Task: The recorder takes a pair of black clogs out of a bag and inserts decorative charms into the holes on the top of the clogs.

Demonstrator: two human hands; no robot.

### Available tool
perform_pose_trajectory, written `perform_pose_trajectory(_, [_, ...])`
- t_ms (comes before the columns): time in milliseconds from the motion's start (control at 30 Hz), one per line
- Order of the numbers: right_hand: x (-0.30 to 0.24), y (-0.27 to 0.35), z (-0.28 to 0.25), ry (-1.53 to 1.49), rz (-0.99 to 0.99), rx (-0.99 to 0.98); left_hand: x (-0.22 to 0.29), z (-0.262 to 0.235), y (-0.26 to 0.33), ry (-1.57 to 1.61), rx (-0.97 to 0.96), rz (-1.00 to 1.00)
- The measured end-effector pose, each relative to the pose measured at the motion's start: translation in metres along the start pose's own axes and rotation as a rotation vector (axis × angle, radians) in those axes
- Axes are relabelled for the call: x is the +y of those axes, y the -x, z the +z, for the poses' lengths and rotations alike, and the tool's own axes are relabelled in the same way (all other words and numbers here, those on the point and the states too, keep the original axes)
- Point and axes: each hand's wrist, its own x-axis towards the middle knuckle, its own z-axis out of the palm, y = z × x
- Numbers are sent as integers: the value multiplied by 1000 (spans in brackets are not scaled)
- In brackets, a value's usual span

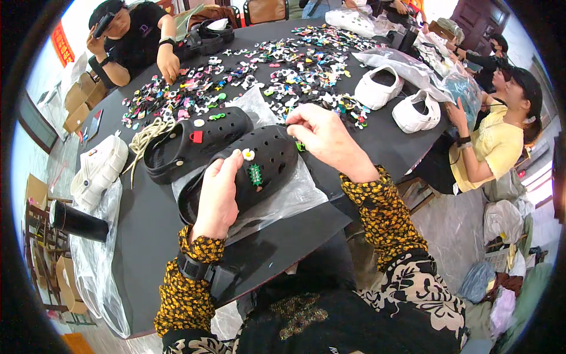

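Note:
A black clog (272,154) with holes in its upper lies on a clear plastic bag (289,192) in front of me. A daisy charm (248,154) and a green spiky charm (254,175) sit on its upper. My left hand (217,194) grips this clog at its near side, thumb on top. At its toe my right hand (331,138) is closed in a pinch; whatever is between the fingertips is too small to make out. Beside it stands a second black clog (221,127), bearing a red charm (197,137) and a few others. A beige cord (147,138) lies at its heel.
Many small colourful charms (318,71) cover the table's middle. White clogs (377,88) stand to the right, another white shoe (97,171) at left near a black cylinder (79,220). Across the table a person's hand (168,64) touches the charms; another person (483,133) sits right.

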Motion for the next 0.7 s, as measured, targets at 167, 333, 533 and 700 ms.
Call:
perform_pose_trajectory(167, [0, -5, 11, 8, -40, 9, 6, 12, 11, -24, -28, 25])
perform_pose_trajectory(333, [-2, -11, 16, 107, -105, 4, 4, 11, 15, -82, -70, 68])
perform_pose_trajectory(533, [0, -13, 14, 182, -180, 5, 2, 11, 25, -126, -153, 88])
perform_pose_trajectory(700, [-7, -14, 7, 175, -210, -23, 2, 9, 27, -141, -161, -3])
